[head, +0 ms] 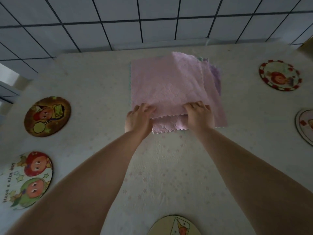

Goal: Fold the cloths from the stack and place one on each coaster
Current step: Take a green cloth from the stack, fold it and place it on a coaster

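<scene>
A stack of cloths [215, 92] lies at the middle of the table, with purple and green edges showing beneath. The top pink cloth [166, 85] is lifted at its near edge. My left hand [138, 118] pinches its near left corner and my right hand [199, 114] pinches its near right corner. Another pink cloth's scalloped edge [169, 124] shows just below the lifted one. Round picture coasters lie around the stack: a brown one [47, 116] and a pale one [28, 179] at the left, a red-rimmed one [279, 75] at the far right, another [304, 126] at the right edge, and one [174, 225] at the near edge.
The table [101, 78] wears a pale cloth with small star prints. A tiled floor [118, 19] with dark grout lines lies beyond the far edge. The table's left edge sits close to the two left coasters.
</scene>
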